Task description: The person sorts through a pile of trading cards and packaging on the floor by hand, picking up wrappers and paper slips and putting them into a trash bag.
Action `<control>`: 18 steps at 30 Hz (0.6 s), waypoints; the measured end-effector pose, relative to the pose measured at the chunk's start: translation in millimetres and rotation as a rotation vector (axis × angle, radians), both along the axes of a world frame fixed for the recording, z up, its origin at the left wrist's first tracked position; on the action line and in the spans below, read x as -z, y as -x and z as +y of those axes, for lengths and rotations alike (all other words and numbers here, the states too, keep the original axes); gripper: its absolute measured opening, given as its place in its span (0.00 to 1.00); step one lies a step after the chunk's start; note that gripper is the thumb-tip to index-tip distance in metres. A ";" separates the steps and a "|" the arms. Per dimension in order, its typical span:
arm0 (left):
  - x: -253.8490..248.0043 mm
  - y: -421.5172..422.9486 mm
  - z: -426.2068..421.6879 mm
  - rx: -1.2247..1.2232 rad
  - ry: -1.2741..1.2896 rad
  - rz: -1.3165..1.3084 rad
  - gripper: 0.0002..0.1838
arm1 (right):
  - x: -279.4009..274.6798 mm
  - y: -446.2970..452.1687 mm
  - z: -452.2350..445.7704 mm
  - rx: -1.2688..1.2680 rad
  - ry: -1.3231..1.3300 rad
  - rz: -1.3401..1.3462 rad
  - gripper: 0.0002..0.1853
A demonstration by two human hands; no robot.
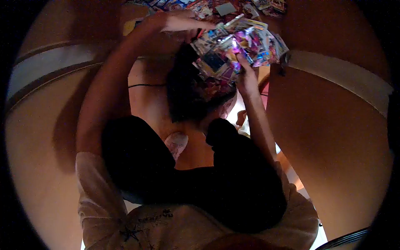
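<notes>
A big loose heap of glossy, colourful trading cards [233, 46] is held up beyond my knees. My right hand [246, 79] grips its near right side, thumb lying over the cards and fingers hidden beneath. At the heap's far left edge, my left hand [189, 26] holds on with a digit stretched onto the cards; its other fingers are dark and partly hidden. Below the heap is a black, bag-like thing [187, 91], its shape hard to make out. More cards [200, 8] lie spread at the top of the view.
Pale edge bands of a wooden surface [333, 68] run along both sides, with a gap between where my black-clothed legs [141, 150] are. A foot [176, 143] shows on the wooden floor. A dark cable [146, 85] crosses at the left, and bright light comes from the right.
</notes>
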State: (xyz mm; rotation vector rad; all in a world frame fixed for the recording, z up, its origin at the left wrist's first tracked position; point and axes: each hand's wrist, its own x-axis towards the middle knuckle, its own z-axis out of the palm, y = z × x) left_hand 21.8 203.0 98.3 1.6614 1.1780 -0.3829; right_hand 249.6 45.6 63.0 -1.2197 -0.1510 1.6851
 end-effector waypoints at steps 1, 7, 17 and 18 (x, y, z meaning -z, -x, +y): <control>10.1 22.5 0.3 0.099 0.026 0.086 0.36 | 5.9 6.8 -6.3 -0.004 0.006 -0.013 0.30; 0.9 0.1 -44.9 0.415 0.038 0.294 0.34 | -12.8 -35.3 -6.8 0.095 -0.138 -0.124 0.32; -27.0 -60.0 -25.2 0.491 0.584 0.345 0.27 | -12.9 -79.8 -28.9 -0.045 -0.118 -0.010 0.25; -42.8 -55.3 -23.1 0.404 0.681 0.361 0.24 | -7.2 -76.0 -32.7 -0.044 -0.119 -0.009 0.25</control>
